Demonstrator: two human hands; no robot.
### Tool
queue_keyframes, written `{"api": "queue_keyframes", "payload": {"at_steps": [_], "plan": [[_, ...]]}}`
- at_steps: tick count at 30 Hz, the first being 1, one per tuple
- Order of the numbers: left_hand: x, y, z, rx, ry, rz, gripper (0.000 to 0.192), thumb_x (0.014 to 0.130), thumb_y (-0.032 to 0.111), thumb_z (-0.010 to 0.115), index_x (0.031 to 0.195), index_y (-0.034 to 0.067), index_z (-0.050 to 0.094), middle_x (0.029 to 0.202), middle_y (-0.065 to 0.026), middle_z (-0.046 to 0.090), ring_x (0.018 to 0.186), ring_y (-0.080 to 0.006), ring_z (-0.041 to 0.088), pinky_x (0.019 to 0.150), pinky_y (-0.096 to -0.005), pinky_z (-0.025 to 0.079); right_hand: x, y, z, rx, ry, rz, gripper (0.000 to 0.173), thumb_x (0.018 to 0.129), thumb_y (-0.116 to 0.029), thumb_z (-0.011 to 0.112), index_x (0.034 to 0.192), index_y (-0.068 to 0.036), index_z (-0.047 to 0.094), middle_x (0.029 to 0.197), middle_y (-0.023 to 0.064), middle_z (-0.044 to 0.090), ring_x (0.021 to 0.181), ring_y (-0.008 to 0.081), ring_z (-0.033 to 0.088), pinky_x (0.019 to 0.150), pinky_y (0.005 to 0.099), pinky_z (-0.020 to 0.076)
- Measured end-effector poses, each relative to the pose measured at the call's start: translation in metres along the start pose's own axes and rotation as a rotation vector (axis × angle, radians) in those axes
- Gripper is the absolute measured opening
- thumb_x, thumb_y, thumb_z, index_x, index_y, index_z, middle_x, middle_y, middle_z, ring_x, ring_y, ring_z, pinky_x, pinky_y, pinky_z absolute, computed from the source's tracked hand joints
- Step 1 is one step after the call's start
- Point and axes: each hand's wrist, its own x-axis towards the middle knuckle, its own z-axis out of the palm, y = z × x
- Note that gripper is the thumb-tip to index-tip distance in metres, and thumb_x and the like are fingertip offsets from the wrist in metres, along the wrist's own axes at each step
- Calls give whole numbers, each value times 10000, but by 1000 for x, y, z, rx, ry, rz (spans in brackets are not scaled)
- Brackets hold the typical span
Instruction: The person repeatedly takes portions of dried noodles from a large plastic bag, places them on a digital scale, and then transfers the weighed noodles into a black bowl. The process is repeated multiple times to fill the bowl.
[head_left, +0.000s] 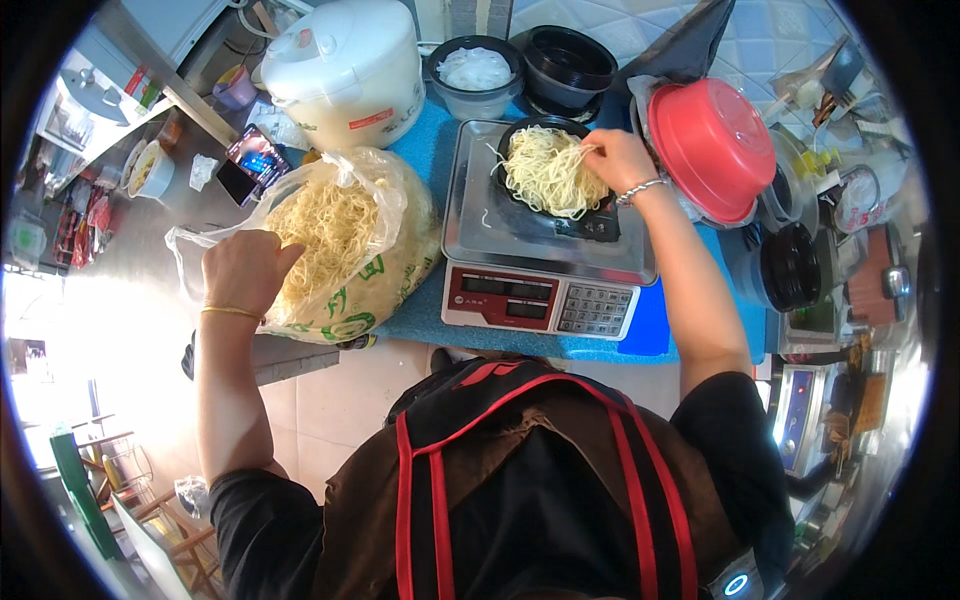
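My left hand (241, 271) is closed at the near-left rim of a clear plastic bag (405, 225), its thumb lying over the yellow noodles (330, 225) inside. Green print marks the side of the bag. To the right, my right hand (621, 159) pinches a few strands from a heap of pale noodles (551, 169). That heap fills a black bowl (510, 127) and hides most of it. Under the bowl is the steel pan of a digital scale (480, 232), where one stray strand lies. Its keypad and displays face me.
A white rice cooker (345, 75) stands behind the bag. Along the back are a tub of white noodles (475, 71) and stacked black bowls (570, 60). An upturned red basin (712, 150) sits close to my right wrist. A lit phone (259, 156) rests at left.
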Motion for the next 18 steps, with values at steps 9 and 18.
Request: {"api": "queue_keyframes", "payload": {"at_steps": [9,18], "plan": [[6,80,-36,-570,320,400,163,779,228,616,838,80,645,760,-95,627,659,-236,615,605,-315,468,2,-24,-40,327,390,-237,138,790,-156,566,896,-144,654,809,99,597,729,279,591,653,355,467],[106,205,-22,-1158,333,603,551,728,269,678,1198,57,484,1103,-127,575,976,-217,578,811,-325,466,12,-54,-62,41,460,-427,129,766,-106,571,873,-100,642,805,106,600,720,322,584,610,379,465]]}}
